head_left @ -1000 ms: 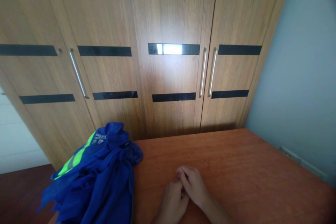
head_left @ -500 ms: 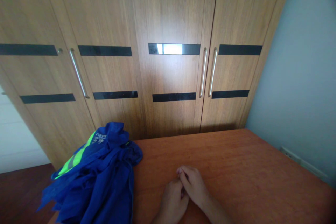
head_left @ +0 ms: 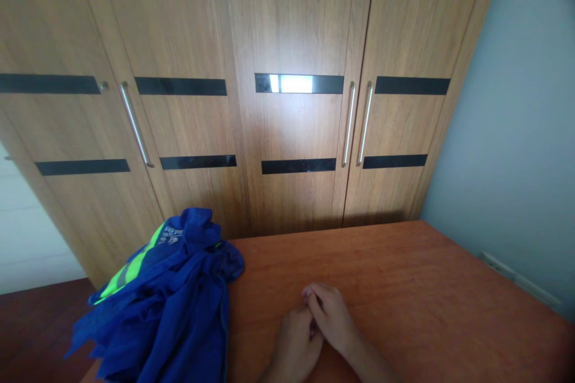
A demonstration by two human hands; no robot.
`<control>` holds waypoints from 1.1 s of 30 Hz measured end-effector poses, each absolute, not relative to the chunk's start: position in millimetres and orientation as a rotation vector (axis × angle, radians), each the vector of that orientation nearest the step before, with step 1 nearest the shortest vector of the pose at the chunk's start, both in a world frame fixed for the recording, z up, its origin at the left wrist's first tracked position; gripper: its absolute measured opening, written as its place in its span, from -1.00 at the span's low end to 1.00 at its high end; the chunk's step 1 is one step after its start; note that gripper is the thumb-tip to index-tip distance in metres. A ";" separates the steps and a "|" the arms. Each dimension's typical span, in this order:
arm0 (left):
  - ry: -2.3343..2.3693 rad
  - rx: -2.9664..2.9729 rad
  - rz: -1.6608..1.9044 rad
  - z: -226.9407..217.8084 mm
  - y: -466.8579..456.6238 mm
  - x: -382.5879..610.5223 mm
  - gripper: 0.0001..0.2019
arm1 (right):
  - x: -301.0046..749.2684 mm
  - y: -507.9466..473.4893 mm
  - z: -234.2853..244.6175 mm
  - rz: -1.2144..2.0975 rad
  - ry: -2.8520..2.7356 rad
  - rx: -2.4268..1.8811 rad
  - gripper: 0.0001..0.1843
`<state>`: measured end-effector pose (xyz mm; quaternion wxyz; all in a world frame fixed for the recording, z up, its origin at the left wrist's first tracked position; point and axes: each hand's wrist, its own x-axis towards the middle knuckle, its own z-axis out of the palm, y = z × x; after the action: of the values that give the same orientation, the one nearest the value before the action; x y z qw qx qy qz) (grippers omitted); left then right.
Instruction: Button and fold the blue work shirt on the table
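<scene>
Both of my hands rest together on the reddish-brown wooden table (head_left: 404,287), near its front edge. My left hand (head_left: 294,347) lies curled with the fingers closed. My right hand (head_left: 330,317) lies over its fingertips, fingers bent and pressed together. I see nothing held in either hand. A crumpled pile of blue clothing (head_left: 166,305) with a bright green stripe and white lettering sits on the table's left end, about a hand's width left of my left hand.
A tall wooden wardrobe (head_left: 291,119) with black inlay bands and long metal handles (head_left: 348,122) stands right behind the table. A pale blue-grey wall (head_left: 516,149) borders the right side. Dark floor (head_left: 36,323) shows at the lower left.
</scene>
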<state>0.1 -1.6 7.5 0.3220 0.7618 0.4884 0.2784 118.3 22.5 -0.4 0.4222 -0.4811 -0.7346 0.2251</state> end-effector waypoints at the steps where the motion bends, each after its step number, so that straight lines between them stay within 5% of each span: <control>1: 1.275 2.005 0.741 7.0 -1.4 0.2 -0.71 | 118.4 22.0 0.0 0.566 -1.838 -1.202 -0.69; 33: 1.257 2.001 0.772 7.2 -2.2 0.0 -0.71 | 119.0 21.6 1.3 0.571 -1.848 -1.224 -0.65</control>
<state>0.0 -2.2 7.2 0.3218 0.7622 0.4787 0.2938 119.0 21.6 1.3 0.4136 -0.4867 -0.7352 0.2271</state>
